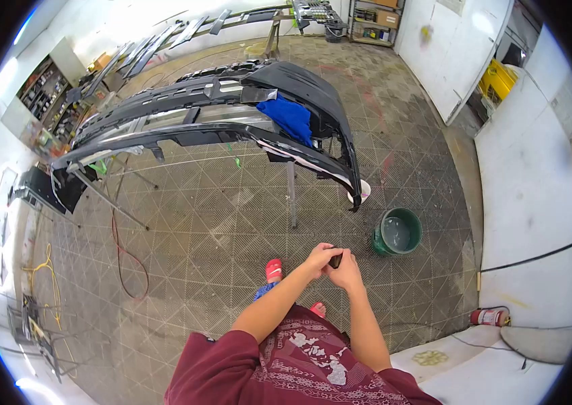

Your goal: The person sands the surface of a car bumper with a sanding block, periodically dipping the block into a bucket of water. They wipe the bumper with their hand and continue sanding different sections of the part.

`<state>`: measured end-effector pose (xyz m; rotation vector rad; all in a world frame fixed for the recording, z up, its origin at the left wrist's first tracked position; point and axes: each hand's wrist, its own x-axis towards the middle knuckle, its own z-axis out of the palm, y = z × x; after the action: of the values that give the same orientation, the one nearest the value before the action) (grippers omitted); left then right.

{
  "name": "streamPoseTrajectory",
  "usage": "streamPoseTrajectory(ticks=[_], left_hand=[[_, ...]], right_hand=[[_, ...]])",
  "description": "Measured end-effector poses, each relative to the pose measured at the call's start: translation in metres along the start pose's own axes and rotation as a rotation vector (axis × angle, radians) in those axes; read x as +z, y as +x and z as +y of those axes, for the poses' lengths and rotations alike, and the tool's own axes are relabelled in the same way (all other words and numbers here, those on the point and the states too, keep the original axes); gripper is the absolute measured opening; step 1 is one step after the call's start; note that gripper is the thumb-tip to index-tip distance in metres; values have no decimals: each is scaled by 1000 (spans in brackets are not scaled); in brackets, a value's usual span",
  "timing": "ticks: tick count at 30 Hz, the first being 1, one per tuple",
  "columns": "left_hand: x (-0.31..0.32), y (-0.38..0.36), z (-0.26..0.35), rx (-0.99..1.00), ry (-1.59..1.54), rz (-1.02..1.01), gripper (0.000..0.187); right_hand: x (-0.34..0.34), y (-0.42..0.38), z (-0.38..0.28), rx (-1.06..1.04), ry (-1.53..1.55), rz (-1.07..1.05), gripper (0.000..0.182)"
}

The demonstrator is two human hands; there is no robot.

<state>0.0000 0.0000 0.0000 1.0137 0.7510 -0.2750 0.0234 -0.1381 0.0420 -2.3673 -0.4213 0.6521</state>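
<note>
In front of my waist, my left hand (322, 260) and my right hand (345, 271) meet with their fingers closed around a small dark object (335, 261). Its kind is too small and too covered by the fingers to make out. Beyond my hands, a black car bumper (299, 77) lies across a metal stand (291, 196). A blue cloth (287, 118) drapes over the bumper's right part. To the right of my hands, a green bucket (378, 241) stands on the floor with cloudy liquid inside.
A white round item (363, 192) sits on the floor by the bumper's right end. A red hose (124, 266) trails across the tiled floor at left. A red fire extinguisher (490, 317) lies by the right wall. Long dark parts (158, 50) rest on racks at the back.
</note>
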Motion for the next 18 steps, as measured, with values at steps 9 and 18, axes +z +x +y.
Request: streamPoseTrajectory(ticks=[9,18], left_hand=[[-129,-32,51,-12,192,-96,50],[-254,-72,175,674,1147,30,44]], right_hand=[[91,16,-98,3,54,181,49],[190,49,-211,105,356,398,43]])
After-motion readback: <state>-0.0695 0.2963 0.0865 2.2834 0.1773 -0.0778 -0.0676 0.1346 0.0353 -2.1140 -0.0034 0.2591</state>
